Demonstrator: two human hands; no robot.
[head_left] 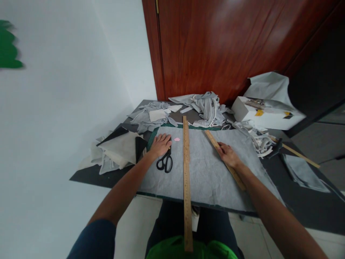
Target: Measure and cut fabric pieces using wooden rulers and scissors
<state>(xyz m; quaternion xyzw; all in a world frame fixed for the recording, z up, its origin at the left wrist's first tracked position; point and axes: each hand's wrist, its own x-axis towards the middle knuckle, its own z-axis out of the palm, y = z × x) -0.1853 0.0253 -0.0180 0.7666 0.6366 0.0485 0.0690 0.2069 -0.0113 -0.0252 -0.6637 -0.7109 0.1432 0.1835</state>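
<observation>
A grey fabric sheet (207, 169) lies spread over a green cutting mat (151, 138) on a dark table. My left hand (161, 144) rests flat on the fabric's left part, over the blades of black scissors (165, 162). A small pink chalk piece (177, 139) lies just right of that hand. A long wooden ruler (186, 180) runs down the middle of the fabric and past the table's near edge. My right hand (228, 154) presses on a second, shorter wooden ruler (212, 141) lying diagonally on the fabric's right part.
Grey fabric scraps (207, 108) pile at the table's far end, folded grey and black pieces (118, 149) at the left. A white box (266, 115) and a wooden stick (296, 153) sit at the right. A red-brown door (229, 46) stands behind, a white wall to the left.
</observation>
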